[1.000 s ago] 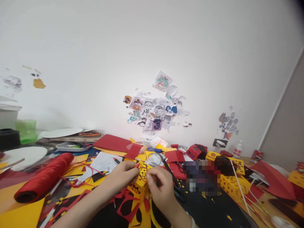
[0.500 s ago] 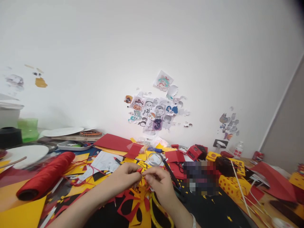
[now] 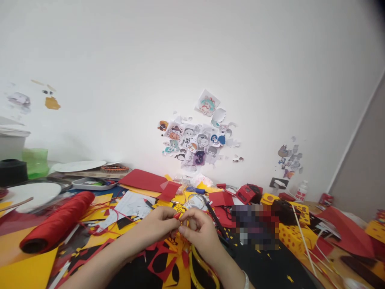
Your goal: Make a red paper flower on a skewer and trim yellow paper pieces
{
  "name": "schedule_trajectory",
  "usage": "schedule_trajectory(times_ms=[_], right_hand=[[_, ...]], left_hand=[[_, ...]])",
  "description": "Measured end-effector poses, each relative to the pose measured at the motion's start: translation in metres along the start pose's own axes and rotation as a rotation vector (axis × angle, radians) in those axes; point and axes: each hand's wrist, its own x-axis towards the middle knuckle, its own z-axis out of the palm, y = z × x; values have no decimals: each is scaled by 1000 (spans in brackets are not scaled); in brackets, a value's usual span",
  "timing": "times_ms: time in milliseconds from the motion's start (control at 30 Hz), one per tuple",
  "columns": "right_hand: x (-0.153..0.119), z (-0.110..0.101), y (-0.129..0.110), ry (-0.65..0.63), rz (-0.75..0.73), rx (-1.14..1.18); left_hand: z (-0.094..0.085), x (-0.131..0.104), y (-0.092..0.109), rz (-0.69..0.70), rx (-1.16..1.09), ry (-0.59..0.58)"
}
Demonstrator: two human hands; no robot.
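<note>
My left hand [image 3: 164,224] pinches a small red piece [image 3: 177,216] between thumb and fingers. Against its fingertips, my right hand [image 3: 198,228] has its thumb and fingers closed on something too small to make out. Yellow and red paper strips [image 3: 181,242] hang below the fingertips. Under my right wrist, a yellow ring-shaped handle [image 3: 200,273] lies on the table. Cut red paper [image 3: 161,261] with oval holes is below my left hand.
A spool of red thread [image 3: 60,220] lies at the left, near yellow sheets [image 3: 30,269]. Red card [image 3: 146,181], a roll of clear tape [image 3: 196,201] and a pen [image 3: 147,203] sit beyond my hands. Yellow spotted boxes [image 3: 296,237] and thin sticks [image 3: 303,241] are at the right.
The fingers of my right hand have shifted slightly and curled more, with the thumb moved a little left. My left hand has hardly moved.
</note>
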Motion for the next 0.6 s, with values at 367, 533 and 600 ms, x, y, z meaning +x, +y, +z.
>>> schedule_trajectory(times_ms=[367, 533, 600], right_hand=[[7, -3, 11, 9, 127, 101], [8, -2, 9, 81, 128, 16], [8, -1, 8, 87, 121, -8]], left_hand=[[-6, 1, -1, 40, 176, 41], [-6, 4, -10, 61, 285, 77], [-6, 6, -15, 95, 346, 118]])
